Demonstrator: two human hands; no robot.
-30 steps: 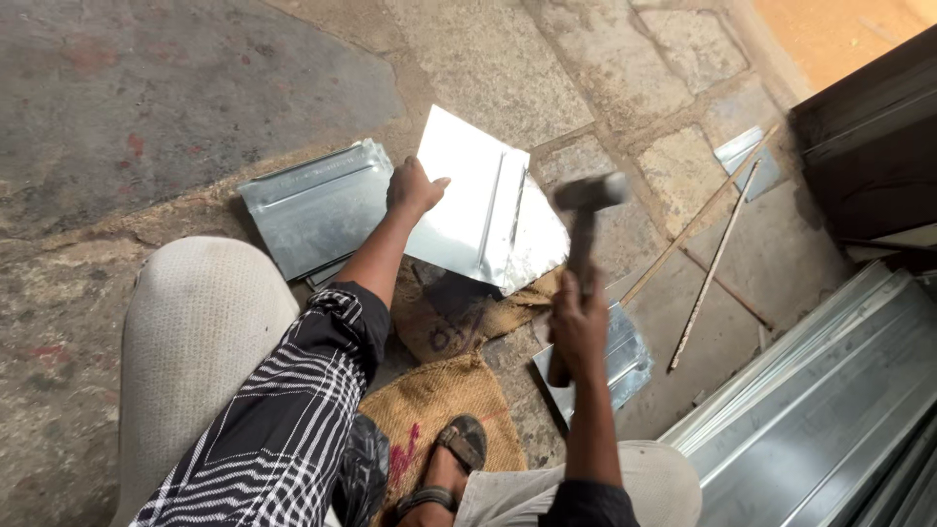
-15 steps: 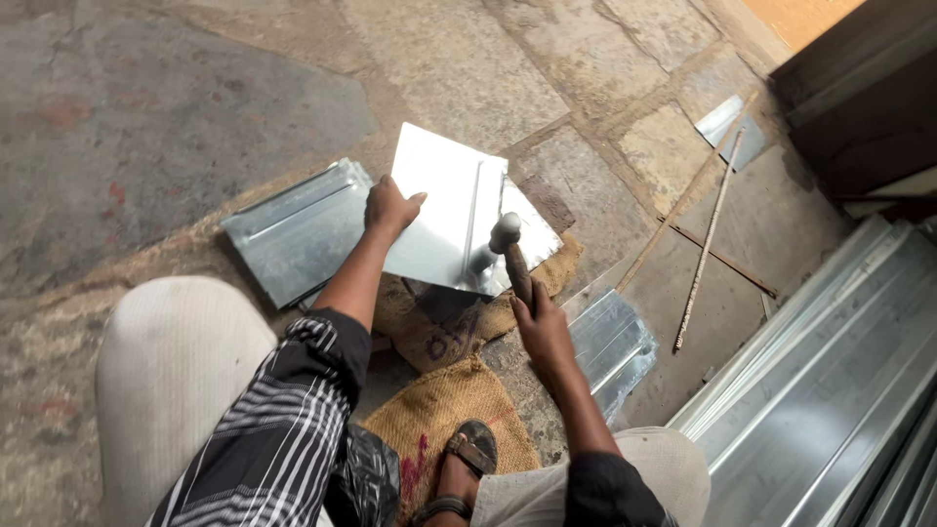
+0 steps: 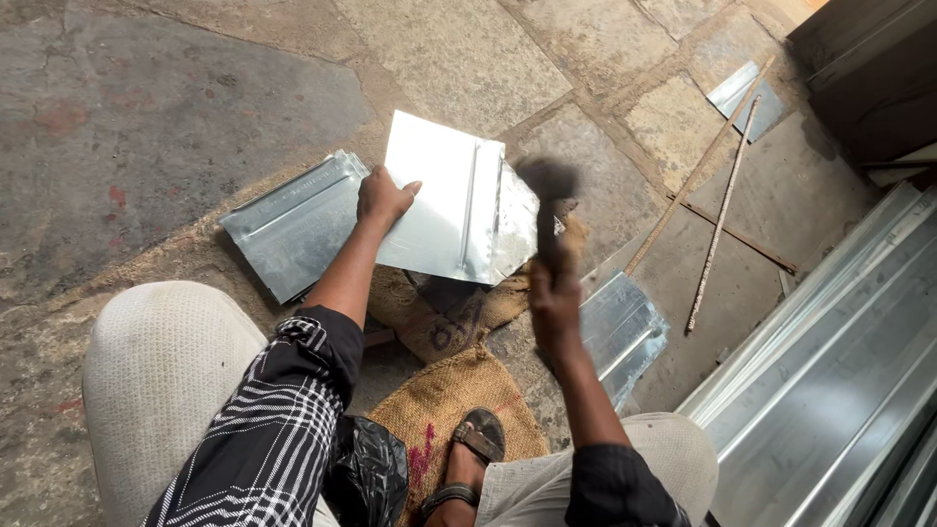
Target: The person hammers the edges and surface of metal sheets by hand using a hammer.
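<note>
Hands at work on a bright metal sheet (image 3: 439, 210) lying on the stone floor (image 3: 468, 59), its near edge over burlap sacking (image 3: 459, 385). Left hand (image 3: 383, 198) spread flat, pressing the sheet's left edge; right hand (image 3: 554, 298) closed round a blurred hammer (image 3: 547, 190) just right of the raised seam. Folded sheets (image 3: 293, 224) lie left

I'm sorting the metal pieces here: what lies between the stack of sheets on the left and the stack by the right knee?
Burlap sacking, under the bright sheet that the left hand steadies, in the head view.
</note>
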